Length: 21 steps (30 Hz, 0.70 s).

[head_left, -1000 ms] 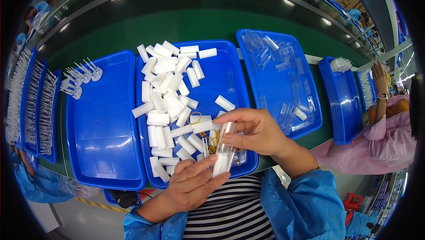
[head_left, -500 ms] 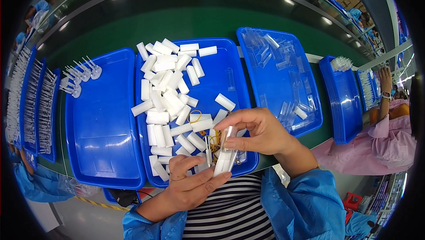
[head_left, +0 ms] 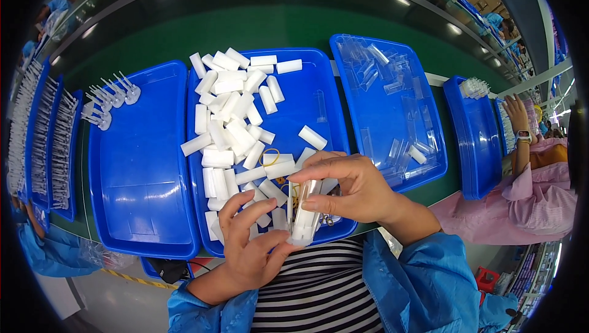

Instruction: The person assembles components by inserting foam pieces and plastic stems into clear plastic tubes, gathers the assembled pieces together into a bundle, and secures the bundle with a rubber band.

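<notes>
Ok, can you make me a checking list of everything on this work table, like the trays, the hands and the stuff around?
Surface: green bench, four big blue trays side by side.
Job's things: clear tube with a white piece, upright between both hands; middle tray full of loose white blocks; a yellow rubber band among them.
Clutter: left tray nearly bare, small white-footed pins at its far corner; right tray holds clear plastic tubes.
Hands: left hand supports the tube from below; right hand pinches its top.
Cables: dark cable below the bench edge.
Surroundings: a co-worker's hand at the right; narrow racks at the left.
</notes>
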Tool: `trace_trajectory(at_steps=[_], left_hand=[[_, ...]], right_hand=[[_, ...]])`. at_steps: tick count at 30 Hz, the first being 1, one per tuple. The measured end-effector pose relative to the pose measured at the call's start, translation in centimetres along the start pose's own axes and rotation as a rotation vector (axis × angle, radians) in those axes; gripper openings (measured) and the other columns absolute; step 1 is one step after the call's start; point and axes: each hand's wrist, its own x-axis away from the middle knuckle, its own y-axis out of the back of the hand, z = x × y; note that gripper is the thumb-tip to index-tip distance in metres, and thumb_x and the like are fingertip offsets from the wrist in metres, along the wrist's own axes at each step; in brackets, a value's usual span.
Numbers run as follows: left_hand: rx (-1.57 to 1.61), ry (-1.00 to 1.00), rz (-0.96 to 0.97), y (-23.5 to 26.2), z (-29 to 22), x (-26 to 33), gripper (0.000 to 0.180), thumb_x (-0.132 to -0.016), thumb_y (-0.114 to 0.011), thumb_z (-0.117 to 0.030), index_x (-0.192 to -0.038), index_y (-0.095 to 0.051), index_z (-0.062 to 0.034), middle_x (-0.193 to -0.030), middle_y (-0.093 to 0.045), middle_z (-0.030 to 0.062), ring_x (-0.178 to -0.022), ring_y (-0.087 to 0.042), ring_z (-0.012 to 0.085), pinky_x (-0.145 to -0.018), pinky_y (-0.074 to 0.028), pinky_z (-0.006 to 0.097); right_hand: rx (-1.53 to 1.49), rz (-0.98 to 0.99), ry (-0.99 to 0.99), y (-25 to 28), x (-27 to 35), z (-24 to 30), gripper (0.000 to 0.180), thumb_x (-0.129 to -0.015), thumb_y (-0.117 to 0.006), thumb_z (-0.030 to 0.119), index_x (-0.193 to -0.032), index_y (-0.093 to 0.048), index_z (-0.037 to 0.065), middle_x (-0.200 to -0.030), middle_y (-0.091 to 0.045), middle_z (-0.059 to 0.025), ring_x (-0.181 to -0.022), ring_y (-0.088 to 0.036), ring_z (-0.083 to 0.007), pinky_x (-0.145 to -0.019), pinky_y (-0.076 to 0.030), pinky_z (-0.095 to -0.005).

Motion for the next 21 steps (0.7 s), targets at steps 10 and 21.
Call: trace_trajectory(at_steps=[10,21], left_hand=[[-0.046,0.111,-0.01,0.6,-0.3,-0.1,0.019,-0.063,-0.075,-0.02,-0.075,-0.064,-0.0113,-0.11,-0.056,0.0073,-0.111,-0.043,0.0347,-0.097,-0.02,0.054],[0.129,0.136,0.027,0.3,0.3,0.0,0.019,-0.066,-0.073,-0.017,-0.081,-0.063,-0.0106,-0.101,-0.059,0.0045,-0.106,-0.046,0.0318,-0.101,-0.015,0.053]], right_hand=[[0.04,0.073,0.093,-1.1,0.3,-0.2,0.036,-0.072,-0.072,0.002,-0.107,-0.063,0.002,-0.098,-0.058,-0.0117,-0.093,-0.054,-0.0179,-0.079,-0.044,-0.0281],[-0.062,-0.023,0.085,-2.0,0.6,-0.5,0.035,-0.077,-0.068,0.008,-0.112,-0.061,0.005,-0.097,-0.058,-0.0101,-0.087,-0.058,-0.0143,-0.071,-0.047,-0.0248]])
